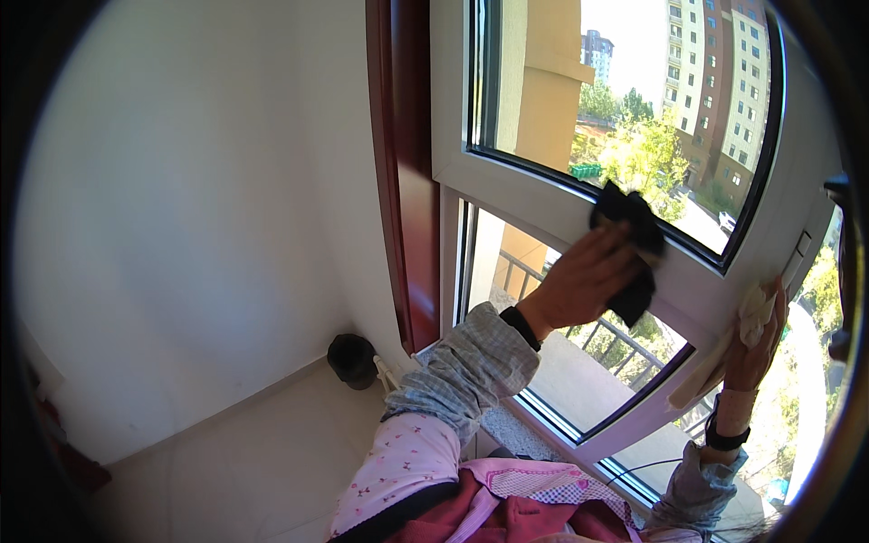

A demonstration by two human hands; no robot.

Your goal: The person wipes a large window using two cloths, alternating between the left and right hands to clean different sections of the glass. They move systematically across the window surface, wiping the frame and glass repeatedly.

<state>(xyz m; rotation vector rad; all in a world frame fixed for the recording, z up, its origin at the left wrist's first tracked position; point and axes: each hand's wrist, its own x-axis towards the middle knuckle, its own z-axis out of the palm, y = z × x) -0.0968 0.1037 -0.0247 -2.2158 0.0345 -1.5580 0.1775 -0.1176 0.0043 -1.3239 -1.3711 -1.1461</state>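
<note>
Left hand [584, 281] presses a dark cloth [634, 249] flat against the white window frame [534, 195]; right hand [756, 339] clutches a pale rag [724, 348] at the frame's edge. Leaning outward risks losing balance or dropping a cloth.

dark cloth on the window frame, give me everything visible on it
The dark cloth is black or near-black, soft and crumpled, apparently fabric, with no visible pattern. It is bunched into an uneven wad, one lobe sticking up above the fingers and another hanging below them. The left hand presses it against the white window frame, at the lower edge of the upper pane. Part of it is hidden behind the fingers.
</note>
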